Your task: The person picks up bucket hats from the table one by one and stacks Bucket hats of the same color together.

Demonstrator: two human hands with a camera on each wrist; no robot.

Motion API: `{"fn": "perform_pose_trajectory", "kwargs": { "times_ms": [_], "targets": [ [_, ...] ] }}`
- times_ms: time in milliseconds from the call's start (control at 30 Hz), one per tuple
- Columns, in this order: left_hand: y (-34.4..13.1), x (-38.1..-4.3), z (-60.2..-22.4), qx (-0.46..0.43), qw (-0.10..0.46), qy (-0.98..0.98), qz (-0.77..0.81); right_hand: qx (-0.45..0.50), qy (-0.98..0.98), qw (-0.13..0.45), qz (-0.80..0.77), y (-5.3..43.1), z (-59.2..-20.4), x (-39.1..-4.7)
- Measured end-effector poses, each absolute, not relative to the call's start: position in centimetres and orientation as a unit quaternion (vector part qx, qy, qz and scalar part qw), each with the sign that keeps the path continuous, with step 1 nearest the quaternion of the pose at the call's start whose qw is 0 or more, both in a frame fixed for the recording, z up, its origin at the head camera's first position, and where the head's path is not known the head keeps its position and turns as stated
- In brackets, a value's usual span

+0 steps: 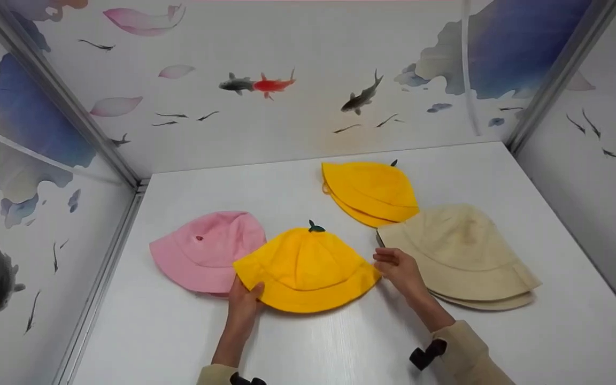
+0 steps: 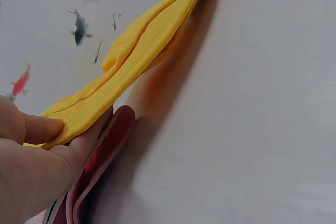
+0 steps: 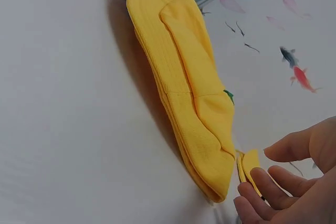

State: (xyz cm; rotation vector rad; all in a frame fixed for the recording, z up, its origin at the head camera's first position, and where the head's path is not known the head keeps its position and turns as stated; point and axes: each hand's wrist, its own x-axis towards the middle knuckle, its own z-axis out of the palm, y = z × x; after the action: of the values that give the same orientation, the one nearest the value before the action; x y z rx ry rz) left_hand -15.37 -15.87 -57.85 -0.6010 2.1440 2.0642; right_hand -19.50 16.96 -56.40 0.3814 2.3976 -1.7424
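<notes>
A yellow bucket hat (image 1: 308, 267) with a small green leaf tip on its crown is held flattened, its brim toward me. My left hand (image 1: 243, 305) pinches the brim's left corner, thumb on top and fingers underneath, as the left wrist view also shows. At the hat's right corner is my right hand (image 1: 401, 274); in the right wrist view its fingers (image 3: 283, 182) and thumb are spread apart with nothing between them. The hat's brim is tilted up off the table, casting a shadow in both wrist views.
A pink bucket hat (image 1: 206, 251) lies at the left, partly under the held hat. Behind to the right is a second yellow hat (image 1: 369, 187), overlapped by a beige bucket hat (image 1: 463, 256). The white table (image 1: 313, 353) is enclosed by printed panels with metal frames.
</notes>
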Motion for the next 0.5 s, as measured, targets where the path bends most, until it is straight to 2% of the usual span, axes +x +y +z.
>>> {"fn": "perform_pose_trajectory", "kwargs": {
  "times_ms": [300,500],
  "targets": [
    [-16.0,-15.4,-58.1,-0.192,0.058,0.71,0.675,0.049,0.852,0.028,-0.521,17.7,-55.1,-20.7],
    [-16.0,-15.4,-58.2,-0.2,0.061,0.711,0.672,0.028,0.868,0.035,-0.495,19.0,-54.0,-21.9]
  ]
}}
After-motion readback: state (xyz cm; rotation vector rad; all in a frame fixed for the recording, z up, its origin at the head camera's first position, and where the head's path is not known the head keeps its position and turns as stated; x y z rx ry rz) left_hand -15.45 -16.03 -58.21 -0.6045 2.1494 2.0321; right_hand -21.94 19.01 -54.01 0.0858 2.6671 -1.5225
